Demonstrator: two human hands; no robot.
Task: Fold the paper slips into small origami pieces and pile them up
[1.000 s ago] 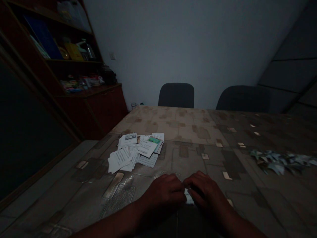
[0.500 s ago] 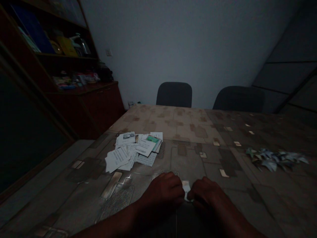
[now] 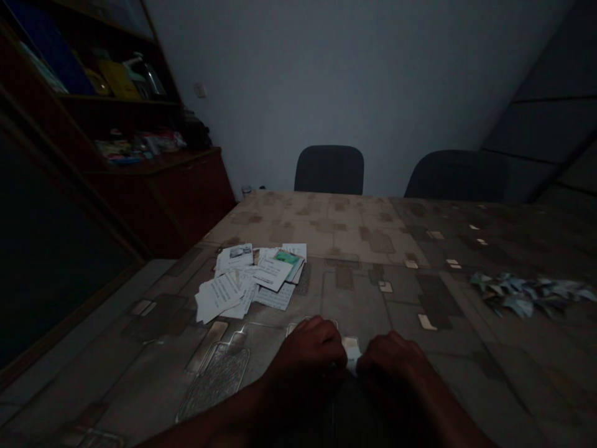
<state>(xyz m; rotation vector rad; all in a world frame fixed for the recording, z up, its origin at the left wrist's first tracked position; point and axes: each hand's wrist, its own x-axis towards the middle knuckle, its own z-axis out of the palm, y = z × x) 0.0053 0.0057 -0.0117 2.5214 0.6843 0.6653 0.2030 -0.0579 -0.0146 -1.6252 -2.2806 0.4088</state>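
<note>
Close to the table's near edge, my left hand [image 3: 313, 350] and my right hand [image 3: 390, 361] are both closed, with a small piece of white paper [image 3: 352, 357] pinched between them. Most of that paper is covered by my fingers, so its full shape is hidden. Beyond my left hand lies a loose pile of printed paper pieces [image 3: 249, 280], one of them green. Off to the right is a heap of folded paper pieces [image 3: 517, 294], their points sticking up.
A patterned cloth covers the table [image 3: 317, 227]. Two dark chairs, one at the middle [image 3: 329, 170] and one at the right [image 3: 457, 175], stand at its far side. A reddish cabinet [image 3: 186, 199] with shelves of goods is at the left. The room is dim.
My hands have shifted slightly against the paper, and a little more of its white face shows between them. The whole view has moved a little.
</note>
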